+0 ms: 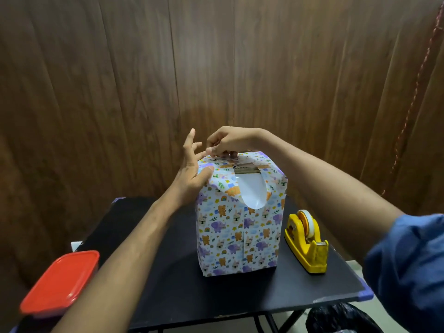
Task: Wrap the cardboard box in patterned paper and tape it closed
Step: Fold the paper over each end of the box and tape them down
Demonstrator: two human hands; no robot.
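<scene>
Bench [168, 280] first: your wrapped cardboard box [237, 236] stands tall and upright near its middle, so a sideways push from above could tip it. Its patterned paper [223, 251] covers the sides, but the top is unfinished, with a white flap [252, 192] drooping forward and bare cardboard showing. Your right hand [228, 141] pinches the far top fold; let go and it likely springs open. Your left hand [192, 171] rests spread, fingers [191, 138] straight, against the upper corner. Reaching for the tape dispenser [307, 241] costs you one hold.
</scene>
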